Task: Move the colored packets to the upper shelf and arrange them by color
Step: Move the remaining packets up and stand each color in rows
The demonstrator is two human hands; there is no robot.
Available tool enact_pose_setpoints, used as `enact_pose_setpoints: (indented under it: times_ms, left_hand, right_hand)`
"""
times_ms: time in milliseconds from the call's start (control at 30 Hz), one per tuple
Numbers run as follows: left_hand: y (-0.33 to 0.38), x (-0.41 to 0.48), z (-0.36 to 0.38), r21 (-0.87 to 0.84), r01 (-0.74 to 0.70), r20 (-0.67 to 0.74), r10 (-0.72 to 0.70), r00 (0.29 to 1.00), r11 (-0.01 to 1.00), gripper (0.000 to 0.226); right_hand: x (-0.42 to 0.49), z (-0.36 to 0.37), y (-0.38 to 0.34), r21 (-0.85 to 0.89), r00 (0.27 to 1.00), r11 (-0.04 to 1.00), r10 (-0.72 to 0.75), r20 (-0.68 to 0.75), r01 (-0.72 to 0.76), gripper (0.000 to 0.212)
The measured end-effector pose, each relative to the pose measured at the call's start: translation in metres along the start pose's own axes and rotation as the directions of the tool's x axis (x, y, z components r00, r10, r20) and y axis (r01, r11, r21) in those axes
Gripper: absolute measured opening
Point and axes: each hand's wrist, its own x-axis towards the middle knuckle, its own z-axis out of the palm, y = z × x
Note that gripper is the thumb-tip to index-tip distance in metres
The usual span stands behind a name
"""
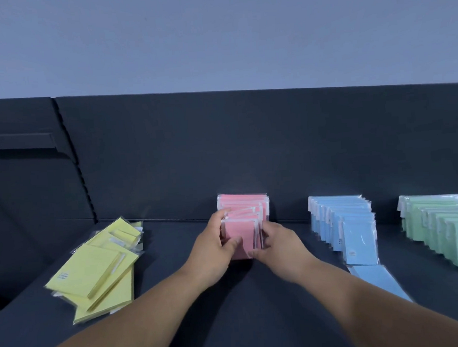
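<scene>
Left hand (213, 244) and right hand (279, 241), fingers closed on sides of pink packets (242, 226), squeezing row upright, likely for neat row. Pink stands on shelf (179, 256) between yellow packets (94, 270), lying flat, and blue packets (343, 225).

On the dark shelf (174, 257), both hands close on the row of pink packets (242, 218) standing against the back panel (221, 147): the left hand (214, 250) holds the front packet's left side, the right hand (279, 246) its right edge. Yellow packets (94, 270) lie flat in a loose heap to the left. Blue packets (343, 225) stand in a leaning row to the right, one lying flat at its front, and green packets (440, 222) stand farther right.
</scene>
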Motion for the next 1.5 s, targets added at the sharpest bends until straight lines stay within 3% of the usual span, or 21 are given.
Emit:
enact_pose_setpoints:
  times_ms: [267,367,467,567,667,767,867,1100,1500]
  left_hand:
    - [-0.016,0.009,-0.002,0.19,0.035,-0.093,-0.018,0.995,0.981,0.061]
    - [-0.019,0.009,0.005,0.196,0.027,-0.081,-0.011,0.997,0.98,0.061]
    - [-0.021,0.009,0.009,0.171,-0.001,-0.082,0.016,0.996,0.985,0.059]
    - [-0.023,0.012,0.007,0.122,0.016,-0.122,-0.001,0.992,0.992,0.053]
    - [-0.027,0.015,0.003,0.13,0.05,-0.143,-0.031,0.989,0.99,0.068]
    - [-0.027,0.018,0.003,0.201,0.073,-0.062,-0.062,0.996,0.977,0.085]
    - [-0.029,0.021,0.009,0.22,-0.014,0.036,0.006,0.999,0.975,0.072]
    - [-0.038,0.028,0.014,0.28,-0.041,0.09,0.016,0.996,0.959,0.068]
    - [-0.033,0.024,0.016,0.357,0.0,0.064,-0.024,0.998,0.934,0.076]
  right_hand:
    - [0.005,0.005,0.013,-0.095,0.999,0.994,0.05,0.007,-0.049,0.035]
    - [0.005,0.013,0.014,0.07,0.997,0.995,0.071,-0.043,-0.068,0.035]
    - [0.004,0.017,0.014,0.279,0.989,0.957,0.116,-0.094,-0.086,0.049]
    - [0.007,0.016,0.018,0.328,0.978,0.938,0.163,-0.133,-0.112,0.052]
    - [0.008,0.016,0.02,0.259,0.965,0.96,0.16,-0.207,-0.104,0.057]
    - [0.008,0.016,0.019,0.166,0.967,0.984,0.106,-0.23,-0.069,0.078]
    - [0.009,0.016,0.02,0.1,0.987,0.994,0.06,-0.147,-0.046,0.097]
    - [0.008,0.019,0.018,-0.085,0.997,0.996,0.008,-0.075,-0.014,0.091]
    - [0.012,0.022,0.025,0.027,0.985,0.998,0.059,-0.161,-0.055,0.095]
